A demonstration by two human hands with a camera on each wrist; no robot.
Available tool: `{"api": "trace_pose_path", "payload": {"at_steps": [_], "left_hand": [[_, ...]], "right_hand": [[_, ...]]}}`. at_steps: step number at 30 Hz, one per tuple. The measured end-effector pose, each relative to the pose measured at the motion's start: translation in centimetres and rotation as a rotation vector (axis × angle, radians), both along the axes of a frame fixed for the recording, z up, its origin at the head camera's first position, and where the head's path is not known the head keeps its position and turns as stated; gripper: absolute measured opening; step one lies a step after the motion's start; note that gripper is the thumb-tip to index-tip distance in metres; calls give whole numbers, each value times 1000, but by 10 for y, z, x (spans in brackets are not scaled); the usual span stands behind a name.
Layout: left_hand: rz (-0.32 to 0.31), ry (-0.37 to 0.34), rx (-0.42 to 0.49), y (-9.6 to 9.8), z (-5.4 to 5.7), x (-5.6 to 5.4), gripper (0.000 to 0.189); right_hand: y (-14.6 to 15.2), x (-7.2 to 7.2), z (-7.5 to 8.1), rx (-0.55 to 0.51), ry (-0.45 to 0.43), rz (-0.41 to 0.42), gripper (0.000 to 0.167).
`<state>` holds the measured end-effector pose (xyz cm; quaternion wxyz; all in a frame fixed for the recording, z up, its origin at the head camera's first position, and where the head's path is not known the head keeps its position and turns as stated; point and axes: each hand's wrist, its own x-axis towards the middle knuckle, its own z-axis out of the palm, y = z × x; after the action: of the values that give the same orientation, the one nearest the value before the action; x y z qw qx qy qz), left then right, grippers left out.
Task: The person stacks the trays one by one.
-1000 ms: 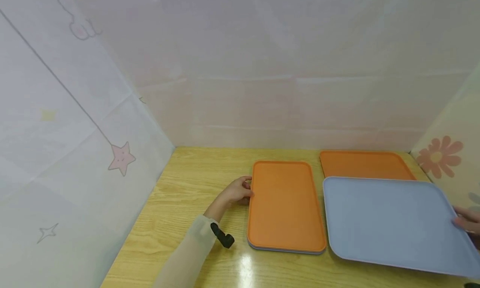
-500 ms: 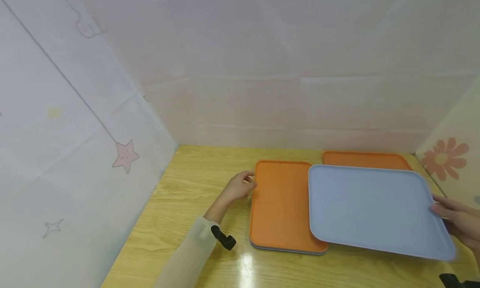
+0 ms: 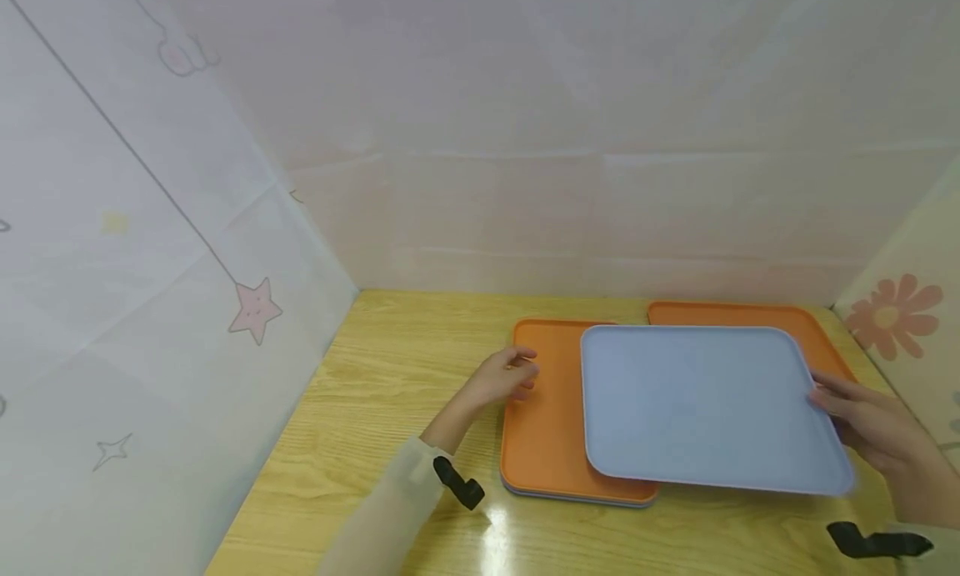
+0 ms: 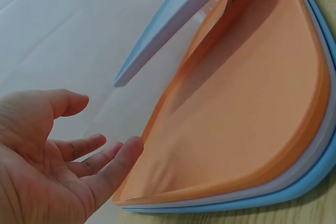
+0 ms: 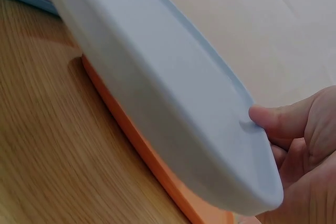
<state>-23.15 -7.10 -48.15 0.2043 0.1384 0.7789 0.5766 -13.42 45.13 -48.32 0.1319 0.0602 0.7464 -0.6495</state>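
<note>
My right hand grips a light blue tray by its right edge, thumb on top and fingers beneath, as the right wrist view also shows. The tray is raised above the table, and its left part covers some of an orange tray. That orange tray tops a stack; the left wrist view shows a greyish tray and a blue tray under it. Over the stack's left edge hovers my left hand, its fingers loosely bent and holding nothing.
Another orange tray lies at the back right, partly hidden by the raised tray. The wooden table meets a pale curtain-like wall behind and printed side walls left and right.
My right hand has brought the light blue tray leftward and upward, from the right side until it overlaps the stack. My left hand has come off the stack's edge and moved slightly right over it.
</note>
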Motion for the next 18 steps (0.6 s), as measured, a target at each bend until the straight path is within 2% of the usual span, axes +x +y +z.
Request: {"api": "trace_pose_path", "payload": {"at_steps": [7,13,18], "left_hand": [[10,-84,65,6,-3,2,53],[25,-138,102,8,-6,3,57],[21,-186,151,9,-7,4,58]], "right_hand": [[-17,-9,-1,-101,22,28,72],[-32,-17,3,-61,14,38,77],[-40,-22,2,-95,-4,-2,75]]}}
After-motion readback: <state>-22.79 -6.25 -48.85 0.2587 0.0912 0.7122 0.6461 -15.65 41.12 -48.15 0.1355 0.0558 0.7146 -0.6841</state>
